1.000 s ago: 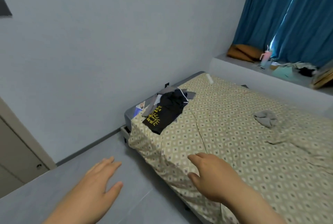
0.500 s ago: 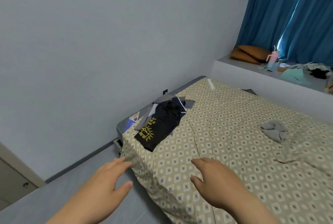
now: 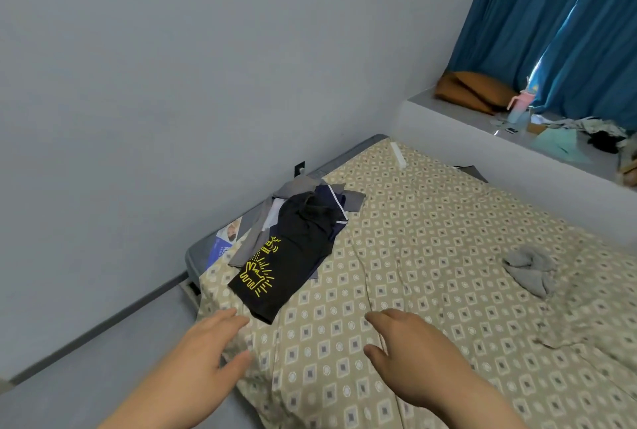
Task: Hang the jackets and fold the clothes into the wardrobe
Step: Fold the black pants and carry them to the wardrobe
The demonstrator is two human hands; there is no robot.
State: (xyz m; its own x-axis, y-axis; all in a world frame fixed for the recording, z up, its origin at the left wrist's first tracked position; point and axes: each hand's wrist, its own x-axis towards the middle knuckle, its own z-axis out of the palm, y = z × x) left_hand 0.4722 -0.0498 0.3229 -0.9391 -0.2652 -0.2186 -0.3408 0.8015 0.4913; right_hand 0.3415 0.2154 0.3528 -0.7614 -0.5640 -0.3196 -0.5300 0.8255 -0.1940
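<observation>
One patterned bed (image 3: 431,256) with clothes (image 3: 296,249), grey wall (image 3: 172,84)

Pale grey wall (image 3: 172,84), grey floor (image 3: 69,380), bed (image 3: 448,256) under patterned beige sheet, blue curtains (image 3: 551,15), white ledge (image 3: 482,156)

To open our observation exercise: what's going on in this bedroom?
A person is at the corner of the bed, left hand and right hand hovering open and empty above its patterned sheet. Just ahead lies a pile of clothes topped by a black T-shirt with yellow print. A crumpled grey garment lies apart, further right. Nothing is picked up yet.
</observation>
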